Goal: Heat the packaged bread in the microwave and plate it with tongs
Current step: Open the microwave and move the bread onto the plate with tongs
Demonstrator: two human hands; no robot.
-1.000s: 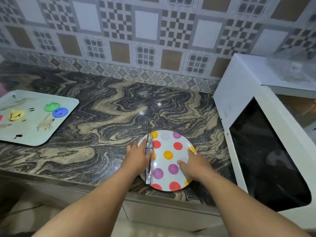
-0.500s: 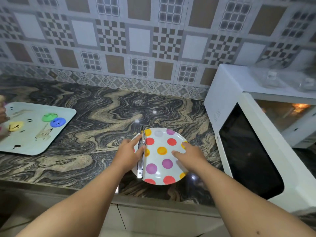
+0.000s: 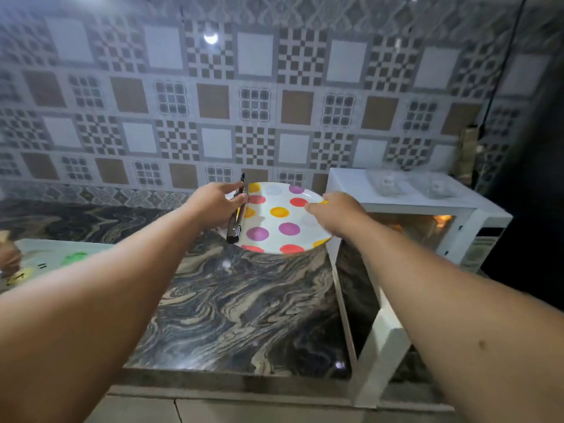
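A white plate (image 3: 276, 222) with coloured dots is held above the marbled counter, tilted toward me. My left hand (image 3: 213, 206) grips its left rim together with metal tongs (image 3: 237, 216) that lie along that edge. My right hand (image 3: 337, 213) grips the right rim. The white microwave (image 3: 406, 206) stands at the right with its door (image 3: 363, 300) swung open toward me and its lit interior (image 3: 418, 227) showing. I see no bread in this frame.
The dark marbled counter (image 3: 238, 309) runs below the plate to a front edge. A pale tray (image 3: 45, 264) with coloured blobs lies at the far left. Clear plastic containers (image 3: 409, 184) sit on top of the microwave. A patterned tile wall rises behind.
Both hands have lifted the plate and tongs off the counter and carried them up and toward the microwave. The view has tilted upward.
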